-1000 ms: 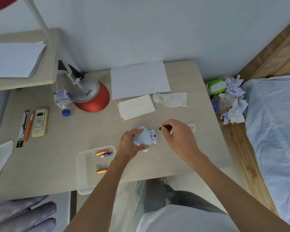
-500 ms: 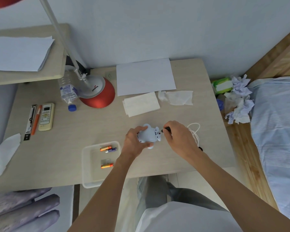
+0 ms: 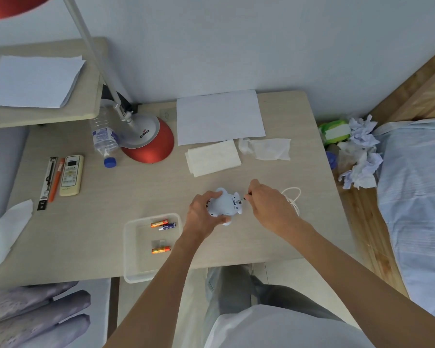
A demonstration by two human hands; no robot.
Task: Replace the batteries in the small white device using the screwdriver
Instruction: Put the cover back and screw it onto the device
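Screwdriver tip going in at the device's right end!

Left hand (image 3: 202,217) grips the white device (image 3: 222,204) above the worktop (image 3: 141,192), long axis left-right; right hand (image 3: 268,207) pinches the screwdriver (image 3: 245,197), nearer the screw end. Batteries (image 3: 162,224) wait in the tray (image 3: 131,247) just left.

Both bare forearms reach up from six o'clock and converge. The left hand (image 3: 201,217) curls its grip around something white, thumb uppermost. At its three o'clock, the right hand (image 3: 269,207) pinches a slim tool, knuckles raised.
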